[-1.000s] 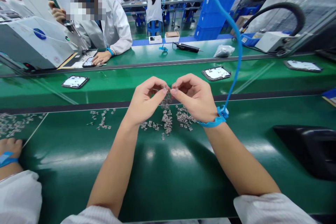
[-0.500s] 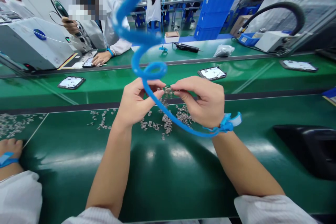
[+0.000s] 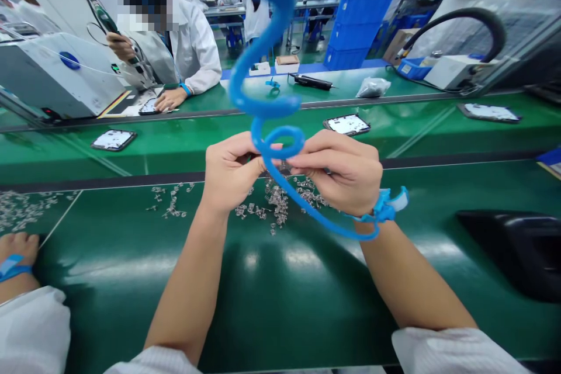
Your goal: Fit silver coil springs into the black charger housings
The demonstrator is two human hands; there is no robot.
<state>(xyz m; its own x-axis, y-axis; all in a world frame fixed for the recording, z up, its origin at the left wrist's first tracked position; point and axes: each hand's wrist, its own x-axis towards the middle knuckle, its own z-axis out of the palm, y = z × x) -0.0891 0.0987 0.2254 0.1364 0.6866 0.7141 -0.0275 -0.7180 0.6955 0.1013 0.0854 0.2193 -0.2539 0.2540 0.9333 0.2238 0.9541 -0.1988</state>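
Reaching over the green worktop with left hand and right hand, close to each other, with fingers curled in; impossible to tell, behind the blue coiled cord, whether clamped on anything. With small clear parts heaped near the worktop's far edge, about mid-length, a black object at its right and flat devices beyond it.

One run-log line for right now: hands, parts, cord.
left hand: fingertips partly hidden | right hand: fingertips near left's | small parts: scattered on green table | blue coiled cord: crossing before hands
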